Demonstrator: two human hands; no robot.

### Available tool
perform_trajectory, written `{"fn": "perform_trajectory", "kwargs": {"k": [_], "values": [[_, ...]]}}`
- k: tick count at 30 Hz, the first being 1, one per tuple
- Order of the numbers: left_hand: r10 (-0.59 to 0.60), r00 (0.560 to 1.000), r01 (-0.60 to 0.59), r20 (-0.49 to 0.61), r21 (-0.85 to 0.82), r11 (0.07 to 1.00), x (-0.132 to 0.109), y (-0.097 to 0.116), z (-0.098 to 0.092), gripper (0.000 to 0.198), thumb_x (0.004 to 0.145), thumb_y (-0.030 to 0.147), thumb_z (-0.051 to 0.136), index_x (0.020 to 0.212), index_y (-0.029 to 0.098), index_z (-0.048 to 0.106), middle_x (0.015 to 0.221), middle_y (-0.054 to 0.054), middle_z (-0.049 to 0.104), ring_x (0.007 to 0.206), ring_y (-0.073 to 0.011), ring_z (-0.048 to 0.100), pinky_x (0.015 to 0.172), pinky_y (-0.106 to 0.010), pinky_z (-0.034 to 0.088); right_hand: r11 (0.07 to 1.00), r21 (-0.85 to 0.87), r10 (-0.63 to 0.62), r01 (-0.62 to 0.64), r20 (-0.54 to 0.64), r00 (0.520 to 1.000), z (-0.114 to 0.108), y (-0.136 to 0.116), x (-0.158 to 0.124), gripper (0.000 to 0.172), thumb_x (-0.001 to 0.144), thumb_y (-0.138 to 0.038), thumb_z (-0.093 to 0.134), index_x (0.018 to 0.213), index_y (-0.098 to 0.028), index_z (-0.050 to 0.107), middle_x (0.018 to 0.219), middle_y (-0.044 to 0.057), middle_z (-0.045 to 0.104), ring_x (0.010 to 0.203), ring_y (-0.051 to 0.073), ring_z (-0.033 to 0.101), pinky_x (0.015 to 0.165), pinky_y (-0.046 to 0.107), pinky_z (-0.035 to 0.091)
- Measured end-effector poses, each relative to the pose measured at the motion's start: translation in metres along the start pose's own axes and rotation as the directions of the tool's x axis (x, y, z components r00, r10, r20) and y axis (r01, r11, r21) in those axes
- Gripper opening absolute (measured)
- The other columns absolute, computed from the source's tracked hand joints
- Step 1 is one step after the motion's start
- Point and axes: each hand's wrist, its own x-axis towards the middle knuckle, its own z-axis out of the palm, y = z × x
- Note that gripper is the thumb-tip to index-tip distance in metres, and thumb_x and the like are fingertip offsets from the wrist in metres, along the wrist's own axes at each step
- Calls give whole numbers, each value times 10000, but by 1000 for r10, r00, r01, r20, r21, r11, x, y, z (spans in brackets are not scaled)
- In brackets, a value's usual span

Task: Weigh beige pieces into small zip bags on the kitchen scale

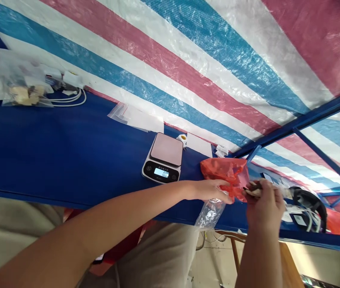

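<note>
My left hand (216,189) reaches across to the right, its fingers closed on the edge of a thin red plastic bag (222,168). Beneath that hand a clear plastic bag (210,215) hangs over the table's front edge; whether the hand also grips it, I cannot tell. Just right of the red bag, my right hand (266,202) is closed around several flat pale pieces with dark edges (253,189), which look like dried slices. A kitchen scale (166,150) with a pinkish plate stands left of the bag, and its lit display reads about 0.0.
Clear zip bags (136,117) and white paper (199,144) lie along the back, with a roll of labels (182,139) between them. A bag of pale chunks (27,94) sits far left beside white cables. A blue metal frame (302,120) slants at the right, near a black strap (309,204).
</note>
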Motion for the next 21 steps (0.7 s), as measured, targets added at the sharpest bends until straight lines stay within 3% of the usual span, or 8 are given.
{"fn": "perform_trajectory", "kwargs": {"k": [3,5,7,10,12,15,18,21], "values": [[-72,997,72,18,25,997,-32,20,-13,766,667,515,916,1315,217,636,1211,-74,681,1092,-219,663,880,-325,510,987,159,-5,-20,158,987,14,-24,-18,311,684,-397,841,850,-206,661,795,-7,669,620,151,639,444,237,511],[-95,995,95,10,19,995,-57,36,-24,705,675,532,917,1251,219,660,1150,-58,678,1015,-193,659,860,-323,518,982,187,-34,-33,343,939,32,-36,-30,301,718,-403,855,828,-202,660,792,1,676,588,153,641,409,233,489],[-76,997,76,0,-13,997,-81,49,-35,641,705,543,901,1210,225,667,1116,-47,662,954,-169,654,854,-323,520,978,201,-71,-48,545,835,55,-44,-41,300,766,-417,861,806,-205,653,784,3,680,562,149,632,386,226,463],[-5,1000,4,-18,-49,999,-110,61,-56,576,778,585,837,1188,222,658,1119,-47,637,924,-160,661,866,-341,526,981,191,-127,-39,777,617,95,-55,-51,265,862,-410,826,816,-214,655,756,-7,673,537,136,612,404,232,481],[59,998,-60,-25,-58,997,-126,64,-71,568,805,599,807,1200,224,647,1125,-46,629,928,-168,669,878,-353,535,983,181,-164,10,866,473,121,-66,-53,240,900,-394,812,835,-218,661,756,-8,675,548,131,615,425,230,494],[158,987,-159,-17,-95,983,-149,66,-92,602,817,621,777,1244,221,633,1124,-48,630,954,-187,670,912,-365,550,966,224,-253,129,922,293,152,-89,-53,186,925,-351,799,871,-219,679,772,-2,680,555,122,604,442,224,475],[229,973,-230,-27,-184,956,-166,67,-106,681,807,707,735,1242,194,631,1059,-53,643,929,-199,658,903,-383,567,930,247,-296,274,942,156,172,-116,-60,138,938,-280,779,858,-211,692,733,-9,664,537,102,563,475,218,449],[260,965,-264,-46,-204,943,-172,68,-111,682,780,736,739,1164,180,646,1009,-54,664,896,-200,655,870,-392,576,902,203,-248,380,966,73,179,-138,-75,150,927,-294,796,845,-213,699,710,-18,642,564,104,566,489,211,431]]}}
